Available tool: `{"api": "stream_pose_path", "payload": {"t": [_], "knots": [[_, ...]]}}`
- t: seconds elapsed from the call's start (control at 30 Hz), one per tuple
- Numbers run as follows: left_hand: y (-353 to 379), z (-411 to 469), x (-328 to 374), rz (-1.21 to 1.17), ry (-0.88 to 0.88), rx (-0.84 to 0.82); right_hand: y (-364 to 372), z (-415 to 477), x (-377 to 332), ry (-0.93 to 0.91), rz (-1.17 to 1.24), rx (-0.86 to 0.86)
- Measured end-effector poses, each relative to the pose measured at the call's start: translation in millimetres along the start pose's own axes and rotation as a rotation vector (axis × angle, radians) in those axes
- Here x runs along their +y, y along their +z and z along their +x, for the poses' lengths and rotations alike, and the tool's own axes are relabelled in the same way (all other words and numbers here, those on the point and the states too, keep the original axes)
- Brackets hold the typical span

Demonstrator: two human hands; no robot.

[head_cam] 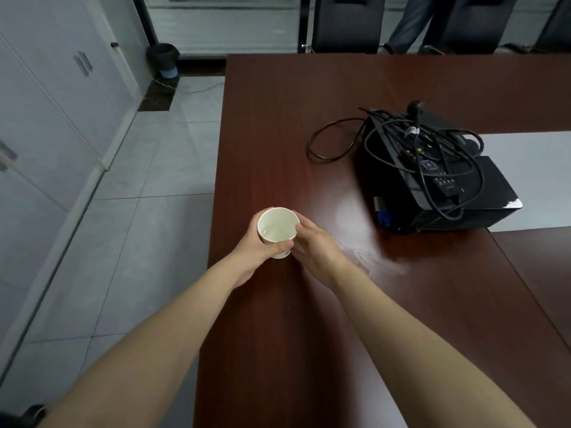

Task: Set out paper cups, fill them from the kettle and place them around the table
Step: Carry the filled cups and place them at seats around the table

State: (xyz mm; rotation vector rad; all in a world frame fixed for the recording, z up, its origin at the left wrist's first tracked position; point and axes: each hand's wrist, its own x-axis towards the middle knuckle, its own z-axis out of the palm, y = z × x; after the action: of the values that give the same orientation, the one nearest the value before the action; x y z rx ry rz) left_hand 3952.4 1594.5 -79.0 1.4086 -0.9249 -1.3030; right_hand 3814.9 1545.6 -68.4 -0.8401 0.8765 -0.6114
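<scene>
Both hands are meeting around a paper cup (277, 230), which is standing upright between them with a little clear liquid showing inside. The left hand (253, 254) is wrapping its fingers and thumb round the cup's side. The right hand (315, 248) is holding the opposite side with curled fingers. Beyond the right hand, a black projector (448, 193) is lying on the brown table (293, 118) under loose cables (333, 140).

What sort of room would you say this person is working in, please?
Probably an office meeting room: a long dark wooden table, a black projector with tangled cables lying on it, black chairs at the table's far end, and pale cabinets along the wall.
</scene>
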Motion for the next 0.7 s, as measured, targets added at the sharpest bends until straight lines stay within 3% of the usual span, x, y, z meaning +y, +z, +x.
{"api": "stream_pose_path", "payload": {"t": [0.27,0.33,0.53,0.7], "knots": [[-4,-6,12,0.068,-0.077,0.002,7,-11,-7,0.037,-0.183,0.098],[11,-20,29,0.082,-0.088,-0.027,-4,-37,-20,0.018,-0.22,0.192],[-2,-64,58,0.141,-0.161,0.134,3,-82,-56,0.152,-0.487,0.228],[34,-122,95,0.265,-0.162,0.269,-16,-160,-90,0.13,-0.464,0.213]]}}
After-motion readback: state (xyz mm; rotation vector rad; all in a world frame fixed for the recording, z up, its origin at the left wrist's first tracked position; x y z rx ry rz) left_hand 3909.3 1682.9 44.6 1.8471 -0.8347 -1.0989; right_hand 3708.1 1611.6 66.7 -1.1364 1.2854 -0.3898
